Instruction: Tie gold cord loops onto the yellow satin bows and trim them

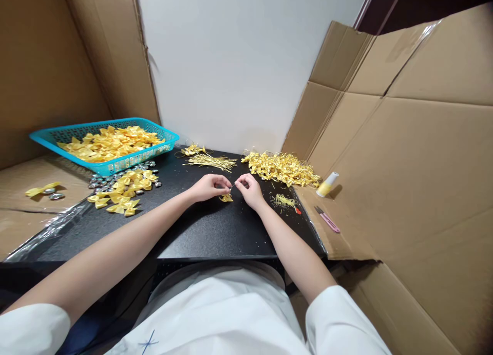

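At the middle of the black tabletop, my left hand (210,187) is closed in a pinch, its fingertips against a small yellow ribbon bow (226,198) that shows just below them. Close beside it, my right hand (250,190) also pinches, thumb against forefinger. A tiny pale bit shows between the two sets of fingertips; what the right fingers grip is too small to make out. Behind my hands lies a bundle of gold cords (211,162). A heap of yellow bows with cord loops (281,168) sits beyond my right hand.
A blue basket (106,167) full of yellow bows stands back left, with loose bows (123,203) and silvery pieces (102,182) before it. At right are thread scraps (284,201), pink-handled snips (327,220) and a white-and-yellow tube (327,184). Cardboard walls (423,154) flank the black table (215,237).
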{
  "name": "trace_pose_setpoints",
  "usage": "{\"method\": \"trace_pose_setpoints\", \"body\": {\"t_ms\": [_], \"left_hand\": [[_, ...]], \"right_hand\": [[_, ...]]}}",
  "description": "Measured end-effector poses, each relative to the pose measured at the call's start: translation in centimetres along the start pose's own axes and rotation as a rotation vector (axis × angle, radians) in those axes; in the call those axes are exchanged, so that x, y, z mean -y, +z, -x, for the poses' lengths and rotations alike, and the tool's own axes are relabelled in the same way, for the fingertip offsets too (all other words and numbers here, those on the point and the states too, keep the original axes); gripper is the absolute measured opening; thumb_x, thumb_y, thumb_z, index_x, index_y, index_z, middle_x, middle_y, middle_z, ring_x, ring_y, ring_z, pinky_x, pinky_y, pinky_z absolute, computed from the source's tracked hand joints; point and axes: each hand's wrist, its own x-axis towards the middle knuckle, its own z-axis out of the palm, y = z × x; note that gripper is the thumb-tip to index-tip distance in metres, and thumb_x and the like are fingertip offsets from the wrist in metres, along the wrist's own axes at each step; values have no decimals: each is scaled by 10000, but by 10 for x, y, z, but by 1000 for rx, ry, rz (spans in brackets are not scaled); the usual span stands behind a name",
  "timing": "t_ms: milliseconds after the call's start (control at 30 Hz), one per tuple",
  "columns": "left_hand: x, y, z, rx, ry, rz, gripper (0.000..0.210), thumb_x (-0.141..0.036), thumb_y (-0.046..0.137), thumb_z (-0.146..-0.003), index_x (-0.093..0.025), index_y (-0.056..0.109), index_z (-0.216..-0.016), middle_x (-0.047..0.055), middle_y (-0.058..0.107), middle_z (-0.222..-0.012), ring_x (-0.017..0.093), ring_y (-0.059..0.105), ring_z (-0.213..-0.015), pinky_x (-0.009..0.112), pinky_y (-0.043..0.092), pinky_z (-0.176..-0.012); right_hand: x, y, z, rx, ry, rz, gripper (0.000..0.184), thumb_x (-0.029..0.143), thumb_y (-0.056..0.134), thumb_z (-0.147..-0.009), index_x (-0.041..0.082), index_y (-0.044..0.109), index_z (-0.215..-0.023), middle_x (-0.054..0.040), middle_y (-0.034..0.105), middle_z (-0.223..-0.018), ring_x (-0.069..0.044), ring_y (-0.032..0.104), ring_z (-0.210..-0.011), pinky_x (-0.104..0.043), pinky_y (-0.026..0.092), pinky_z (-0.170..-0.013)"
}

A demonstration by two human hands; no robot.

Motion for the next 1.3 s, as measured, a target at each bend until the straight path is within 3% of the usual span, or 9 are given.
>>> {"method": "trace_pose_setpoints", "body": {"t_ms": [333, 633, 1033, 1300], "left_hand": [[-4, -5, 1, 47, -18, 28, 318, -406, 650, -716, -153, 679, -906, 49, 736, -778, 191, 669, -749, 294, 495, -717], [-6, -6, 0, 29, 2, -116, 362, -453, 616, -736, -155, 724, -912, 40, 730, -786, 151, 573, -632, 251, 397, -575], [-3, -4, -1, 117, 7, -40, 298, -447, 628, -733, -159, 671, -798, 41, 708, -766, 158, 612, -703, 259, 436, -655], [-5, -4, 0, 108, 51, -57, 334, -424, 613, -746, -149, 626, -935, 45, 721, -785, 162, 610, -714, 265, 416, -662]], "right_hand": [[-2, -4, -4, -36, 17, 30, 112, 270, 569, -790, 202, 584, -702, -29, 586, -849, -152, 525, -761, -277, 437, -667], [1, -3, -2, 5, 15, 5, 107, 263, 584, -788, 192, 587, -706, -30, 579, -859, -148, 530, -762, -272, 430, -653], [-3, -2, -3, -8, 19, 30, 114, 270, 563, -797, 202, 581, -707, -27, 588, -855, -150, 529, -768, -279, 444, -684], [-5, -4, -5, -58, 29, 18, 127, 282, 545, -800, 201, 553, -701, -28, 580, -841, -150, 523, -750, -274, 433, -659]]}}
